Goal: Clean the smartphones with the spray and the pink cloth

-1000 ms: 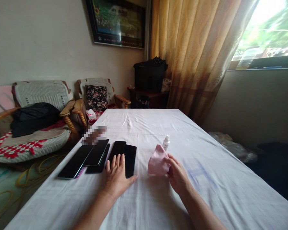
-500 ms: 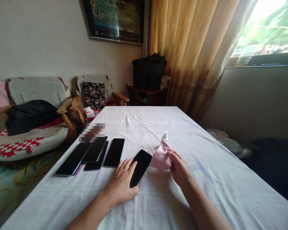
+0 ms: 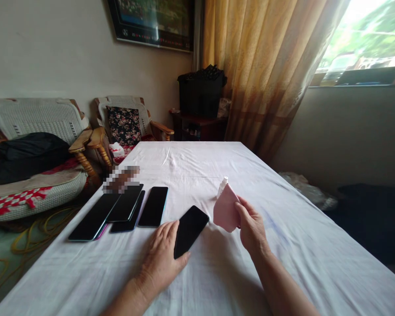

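A black-screened smartphone (image 3: pixel 192 228) lies tilted on the white-covered table. My left hand (image 3: pixel 161 256) grips it along its left side and lower end, thumb at the near corner. In my right hand (image 3: pixel 253 226), a folded pink cloth (image 3: pixel 226 210) is pinched between thumb and fingers, held up to the right of the phone and apart from it. Behind the cloth stands a small clear bottle with a white cap (image 3: pixel 225 179), partly hidden. To the left lies a single phone (image 3: pixel 153 207), and beyond it several overlapping phones (image 3: pixel 127 204).
The white tablecloth (image 3: pixel 197 162) spreads over the long table. A pixelated brown patch (image 3: pixel 121 180) sits at its left edge. Wooden armchairs (image 3: pixel 39 118) stand on the left, a black-covered box (image 3: pixel 199 94) at the back, and plastic bags (image 3: pixel 307 191) on the right. Yellow cable (image 3: pixel 44 232) lies on the floor.
My right hand has drawn the pink cloth slightly right, away from the phone, and the cloth looks flatter. My left hand has kept its grip on the phone. The view has shifted a little.
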{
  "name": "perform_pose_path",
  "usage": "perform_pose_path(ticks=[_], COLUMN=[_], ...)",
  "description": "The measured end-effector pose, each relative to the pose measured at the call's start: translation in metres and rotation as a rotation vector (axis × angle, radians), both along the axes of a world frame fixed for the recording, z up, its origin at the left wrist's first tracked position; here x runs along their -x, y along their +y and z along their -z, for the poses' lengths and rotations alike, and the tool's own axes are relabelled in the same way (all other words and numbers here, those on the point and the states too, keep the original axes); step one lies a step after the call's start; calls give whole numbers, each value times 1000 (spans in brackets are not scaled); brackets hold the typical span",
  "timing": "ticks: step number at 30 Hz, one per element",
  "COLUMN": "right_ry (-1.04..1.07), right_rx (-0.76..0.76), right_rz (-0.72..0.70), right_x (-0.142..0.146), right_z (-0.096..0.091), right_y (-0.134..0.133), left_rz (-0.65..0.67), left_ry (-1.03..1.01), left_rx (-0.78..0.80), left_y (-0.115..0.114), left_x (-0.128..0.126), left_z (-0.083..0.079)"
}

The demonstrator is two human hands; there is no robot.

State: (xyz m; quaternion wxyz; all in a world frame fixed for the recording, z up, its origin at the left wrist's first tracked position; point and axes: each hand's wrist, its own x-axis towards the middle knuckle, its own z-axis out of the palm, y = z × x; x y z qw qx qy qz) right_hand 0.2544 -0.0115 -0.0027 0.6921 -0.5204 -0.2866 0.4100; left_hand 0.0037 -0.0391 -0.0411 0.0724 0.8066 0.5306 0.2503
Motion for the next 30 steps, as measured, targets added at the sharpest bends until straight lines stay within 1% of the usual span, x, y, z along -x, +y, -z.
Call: perform_pose_path(ticks=[2, 3, 5, 6, 7, 8, 10, 12, 14, 18, 22, 25, 30], right_ry=[-77, -154, -411, -570, -728, -873, -1084, -1232, -1358, -1497, -1569, -1580, -1552], right_rx=[-17, -43, -126, -170, -206, -232, -245, -232, -200, -158, -139, -127, -123], right_rz=[81, 141, 263, 298, 301, 271, 143, 13, -76, -202, -276, -284, -252], right_x=[-7, -11, -16, -17, -16, -13, -4, 7, 17, 29, 31, 31, 32], right_z=[-2, -2, -1, -1, 0, 2, 6, 11, 15, 16, 11, 11, 14], right_y=[-1, -1, -3, -4, -5, -6, -8, -9, -9, -13, -18, -17, -10], left_rz=[-7, -6, 2, 7, 9, 8, 1, -10, -20, -28, -29, -22, 9], left_ry=[-47, -69, -100, -109, -113, -115, -110, -103, -102, -116, -108, -105, -122], left_rx=[-14, -22, -35, -40, -43, -43, -36, -21, -5, 3, 8, 13, -13], left_y=[3, 5, 9, 10, 11, 11, 10, 9, 7, 6, 6, 6, 5], left_x=[1, 1, 2, 2, 2, 1, 0, -1, -2, -4, -4, -5, -4], left_z=[-2, -3, -5, -6, -6, -7, -7, -7, -7, -7, -7, -8, -5])
